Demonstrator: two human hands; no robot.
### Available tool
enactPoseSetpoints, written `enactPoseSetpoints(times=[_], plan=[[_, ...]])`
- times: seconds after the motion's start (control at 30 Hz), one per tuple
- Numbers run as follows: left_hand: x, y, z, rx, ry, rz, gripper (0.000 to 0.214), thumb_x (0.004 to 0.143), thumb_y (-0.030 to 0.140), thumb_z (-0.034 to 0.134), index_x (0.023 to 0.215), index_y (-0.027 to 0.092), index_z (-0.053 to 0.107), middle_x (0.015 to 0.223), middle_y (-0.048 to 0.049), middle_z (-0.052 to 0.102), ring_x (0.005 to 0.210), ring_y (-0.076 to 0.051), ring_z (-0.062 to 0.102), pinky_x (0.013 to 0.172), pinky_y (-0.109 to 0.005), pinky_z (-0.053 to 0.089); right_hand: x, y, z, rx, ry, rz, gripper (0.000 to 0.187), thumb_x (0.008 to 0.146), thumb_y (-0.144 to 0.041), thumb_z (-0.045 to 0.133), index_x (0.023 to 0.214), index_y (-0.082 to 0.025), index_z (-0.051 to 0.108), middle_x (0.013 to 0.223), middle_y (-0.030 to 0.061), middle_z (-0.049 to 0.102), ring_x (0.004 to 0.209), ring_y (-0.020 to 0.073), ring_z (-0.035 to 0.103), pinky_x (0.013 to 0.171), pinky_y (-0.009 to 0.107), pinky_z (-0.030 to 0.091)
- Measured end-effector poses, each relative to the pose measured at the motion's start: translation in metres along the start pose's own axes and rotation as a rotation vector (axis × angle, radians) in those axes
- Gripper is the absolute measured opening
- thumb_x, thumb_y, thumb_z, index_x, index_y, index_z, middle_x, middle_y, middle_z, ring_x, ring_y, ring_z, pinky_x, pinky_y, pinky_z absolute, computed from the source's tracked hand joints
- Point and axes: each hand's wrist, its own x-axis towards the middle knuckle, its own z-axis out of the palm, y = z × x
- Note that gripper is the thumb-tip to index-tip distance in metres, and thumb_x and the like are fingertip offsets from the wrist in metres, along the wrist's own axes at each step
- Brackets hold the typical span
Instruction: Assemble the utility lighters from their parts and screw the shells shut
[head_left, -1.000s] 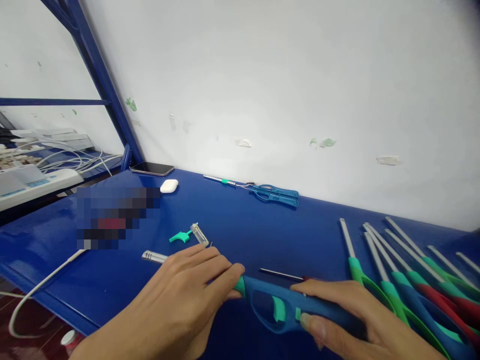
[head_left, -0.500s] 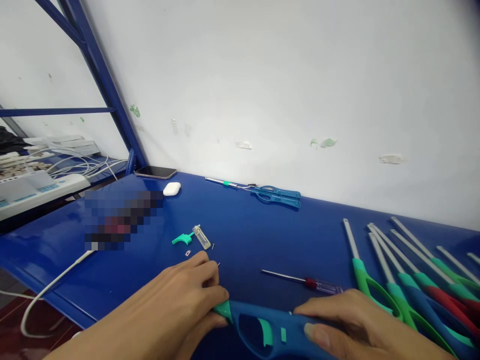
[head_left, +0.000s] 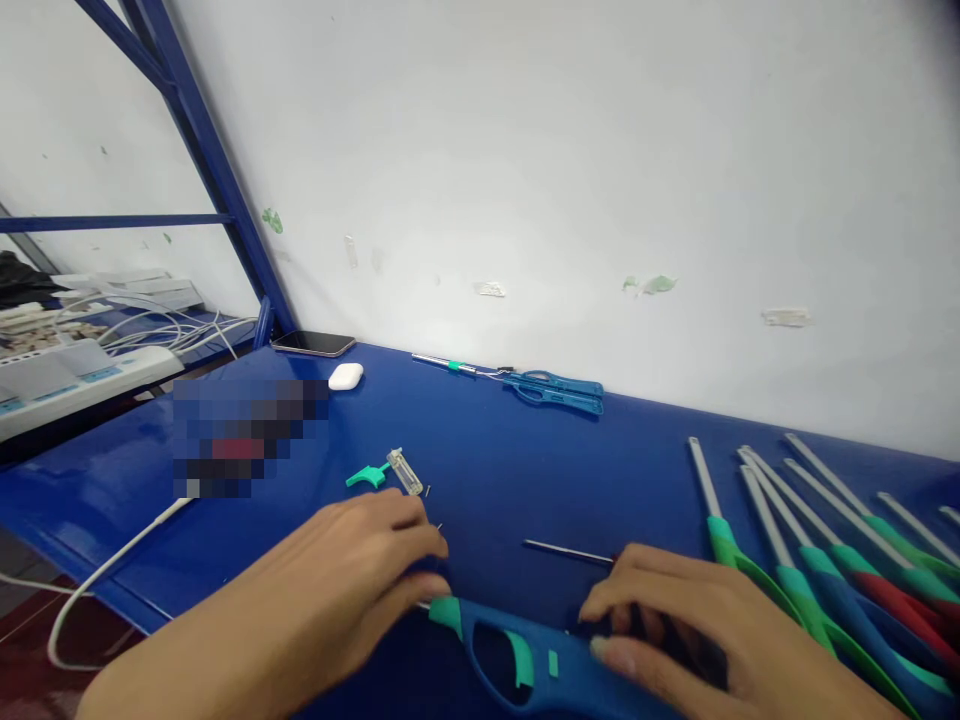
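Note:
A blue utility lighter [head_left: 574, 668] with a green trigger and collar lies at the front of the blue table, tilted down to the right. My left hand [head_left: 367, 570] is beside its collar, thumb and forefinger apart; a short bit of metal tube shows below the thumb. Over the lighter's handle is my right hand [head_left: 682, 620], thumb at the near side and fingers lifted and spread from it. Under those fingers goes a screwdriver [head_left: 566, 550], only its shaft showing plainly. A green trigger piece [head_left: 367, 476] and a clear fuel tank [head_left: 406, 472] lie beyond my left hand.
More lighters [head_left: 806, 580] with green, blue and red handles lie fanned out at right. An opened blue lighter shell [head_left: 555, 390] rests by the wall. A phone [head_left: 313, 343], a white case [head_left: 346, 377] and a blurred dark object with a white cable [head_left: 112, 555] are at left. Tiny screws [head_left: 428, 491] lie mid-table.
My left hand has loosened from the green collar and drawn slightly back. My right fingers have lifted off the lighter toward the screwdriver, covering its handle. The lighter has shifted slightly left.

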Motion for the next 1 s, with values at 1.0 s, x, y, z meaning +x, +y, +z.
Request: enactPoseSetpoints(times=[1.0], plan=[[0.011,0.002,-0.010,-0.025,0.325,-0.354,0.027,0.115,0.047,0.042,0.103,0.027,0.056,0.086,0.0014,0.067,0.068,-0.019,0.062,0.062,-0.031,0.045,-0.014,-0.005,0.009,-0.239,-0.033,-0.141,0.037,0.094,-0.047,0.080,0.123,-0.037,0.060,0.111,-0.0019,0.080,0.091,0.0285,0.084,0.070,0.042,0.073]])
